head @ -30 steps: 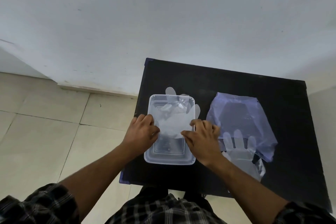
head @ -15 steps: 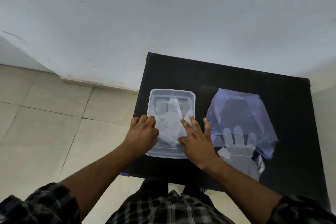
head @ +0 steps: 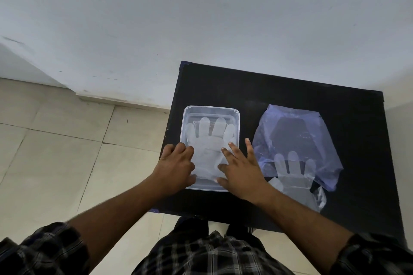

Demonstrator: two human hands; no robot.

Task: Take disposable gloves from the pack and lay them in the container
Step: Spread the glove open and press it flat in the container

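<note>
A clear rectangular container (head: 211, 109) stands on the left half of a black table (head: 279, 87). A translucent disposable glove (head: 209, 138) lies flat inside it, fingers spread toward the wall. My left hand (head: 174, 165) rests curled on the container's near-left rim, touching the glove's cuff. My right hand (head: 240, 169) lies flat with fingers apart on the glove's right side and the container's right rim. To the right lies the bluish plastic pack (head: 295, 140), with another glove (head: 290, 176) sticking out of its near opening.
The table stands against a white wall (head: 201, 18), with a tiled floor (head: 55, 152) to its left. My checked shirt and legs are at the table's near edge. Bare black tabletop lies behind the container and right of the pack.
The glove, crumpled and hanging over the container's far rim a second ago, now lies spread flat inside. My right hand opened from a pinch to flat fingers.
</note>
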